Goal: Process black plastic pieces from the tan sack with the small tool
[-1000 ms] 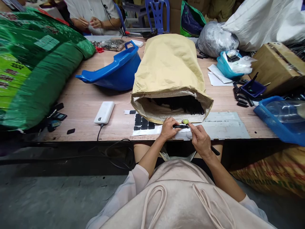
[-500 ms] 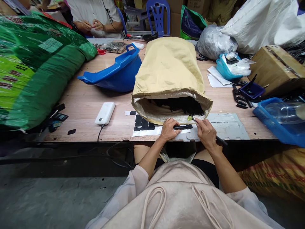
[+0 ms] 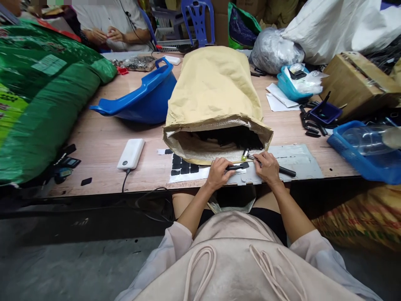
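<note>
My right hand point(image 3: 267, 166) is closed around a small hammer point(image 3: 287, 172), whose black handle sticks out to the right behind the fist. Its metal head has a yellow tip that points down, just above the front lip of the paper sack point(image 3: 216, 90). At the table's front edge my left hand point(image 3: 219, 173) pinches a slim black plastic piece point(image 3: 234, 167) lying flat, its far end towards the hammer. Beneath and beside it is a white sheet with black square stickers point(image 3: 184, 166). Dark contents show inside the sack's open mouth.
A blue basin point(image 3: 140, 100) lies tipped left of the sack, and a white power bank point(image 3: 130, 154) with a cable sits nearer. Green bags point(image 3: 53, 96) bulk at far left. On the right are a blue tray point(image 3: 360, 161) and a cardboard box point(image 3: 357, 83). Someone sits opposite.
The hammer head has swung so that its yellow tip now points down rather than towards me. My left hand still grips the black piece. The whole view has shifted slightly.
</note>
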Motion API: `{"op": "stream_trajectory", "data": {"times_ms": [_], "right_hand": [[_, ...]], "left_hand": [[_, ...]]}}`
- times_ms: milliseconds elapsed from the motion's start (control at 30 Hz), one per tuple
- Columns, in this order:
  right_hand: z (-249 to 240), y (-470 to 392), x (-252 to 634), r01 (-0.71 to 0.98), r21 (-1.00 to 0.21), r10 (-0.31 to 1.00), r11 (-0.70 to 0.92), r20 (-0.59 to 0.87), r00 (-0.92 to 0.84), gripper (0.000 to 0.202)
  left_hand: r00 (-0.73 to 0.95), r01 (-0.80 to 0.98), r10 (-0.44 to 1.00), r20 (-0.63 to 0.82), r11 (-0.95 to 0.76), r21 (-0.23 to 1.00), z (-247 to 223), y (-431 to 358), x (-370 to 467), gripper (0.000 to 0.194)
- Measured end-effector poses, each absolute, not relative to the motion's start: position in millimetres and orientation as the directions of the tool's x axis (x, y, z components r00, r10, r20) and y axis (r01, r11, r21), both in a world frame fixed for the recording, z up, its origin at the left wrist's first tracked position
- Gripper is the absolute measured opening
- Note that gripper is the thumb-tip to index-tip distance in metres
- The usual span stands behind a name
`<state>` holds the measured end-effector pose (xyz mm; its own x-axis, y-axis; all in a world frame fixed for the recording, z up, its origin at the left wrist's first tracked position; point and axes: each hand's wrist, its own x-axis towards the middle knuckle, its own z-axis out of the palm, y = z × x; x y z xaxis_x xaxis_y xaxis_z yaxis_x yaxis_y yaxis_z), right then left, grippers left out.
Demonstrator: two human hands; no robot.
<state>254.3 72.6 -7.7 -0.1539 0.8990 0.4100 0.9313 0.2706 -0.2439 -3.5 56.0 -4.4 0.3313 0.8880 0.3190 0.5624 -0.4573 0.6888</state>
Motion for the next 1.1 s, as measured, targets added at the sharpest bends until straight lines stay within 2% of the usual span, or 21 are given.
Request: {"op": "stream_trajectory", "data": {"times_ms": [67,133,233,300,400,467,567,700,767,867,933,967,1033,1100], "right_hand": [[-7.1,72.5,253.8,0.931,-0.247,0.902,0.268,0.405,-0.152,0.025],[-7.5,72.4,253.4,0.931,-0.252,0.903,0.264,0.404,-0.147,0.025],[-8.9,72.5,253.0,0.933,-0.248,0.901,0.262,0.408,-0.145,0.025],[-9.7,72.9,252.7,0.934,-0.243,0.900,0.262,0.411,-0.146,0.025],[-10.2,73.4,252.1,0.935,-0.249,0.903,0.254,0.406,-0.137,0.026],[-10.1,73.6,251.8,0.933,-0.258,0.907,0.251,0.400,-0.134,0.026],[-9.5,73.6,251.5,0.931,-0.261,0.905,0.256,0.404,-0.136,0.026],[-8.7,72.9,251.3,0.932,-0.255,0.900,0.257,0.415,-0.135,0.025],[-8.7,72.7,251.2,0.932,-0.252,0.899,0.259,0.416,-0.137,0.025],[-9.4,72.6,251.0,0.935,-0.247,0.901,0.254,0.411,-0.137,0.026],[-10.1,72.7,250.8,0.937,-0.246,0.904,0.248,0.405,-0.133,0.026],[-10.3,72.8,250.7,0.937,-0.248,0.905,0.247,0.404,-0.132,0.026],[-10.4,72.8,250.6,0.935,-0.254,0.905,0.250,0.404,-0.132,0.026],[-9.9,72.7,250.6,0.932,-0.257,0.904,0.256,0.406,-0.136,0.025]], "left_hand": [[0.413,0.464,0.844,0.342,-0.518,0.719,-2.6,30.6,-2.2,0.019],[0.553,0.352,0.777,0.301,-0.545,0.761,-7.7,2.3,-0.9,0.023],[0.675,0.346,0.734,0.075,-0.405,0.846,-29.9,-28.2,-0.5,0.023],[0.632,0.446,0.760,-0.152,-0.197,0.873,-50.5,-35.4,-1.3,0.021],[0.466,0.602,0.769,-0.438,0.088,0.794,-78.9,-32.2,-2.1,0.026],[0.362,0.676,0.742,-0.564,0.208,0.707,-91.5,-27.5,-1.4,0.033],[0.304,0.731,0.699,-0.647,0.264,0.629,-100.4,-23.3,1.2,0.039],[0.334,0.777,0.695,-0.636,0.179,0.604,-92.8,-25.0,4.3,0.048],[0.422,0.746,0.706,-0.569,0.087,0.661,-76.5,-26.6,5.9,0.045],[0.607,0.519,0.710,-0.356,-0.015,0.855,-35.3,-19.5,8.8,0.030],[0.602,0.341,0.773,-0.201,-0.021,0.940,-4.0,-0.5,9.4,0.031],[0.523,0.296,0.842,-0.130,-0.037,0.954,9.9,14.3,8.7,0.033],[0.214,0.319,0.977,0.002,-0.071,0.945,30.4,52.9,5.1,0.031],[-0.093,0.410,0.995,0.033,0.008,0.912,39.1,97.0,0.0,0.024]]}}
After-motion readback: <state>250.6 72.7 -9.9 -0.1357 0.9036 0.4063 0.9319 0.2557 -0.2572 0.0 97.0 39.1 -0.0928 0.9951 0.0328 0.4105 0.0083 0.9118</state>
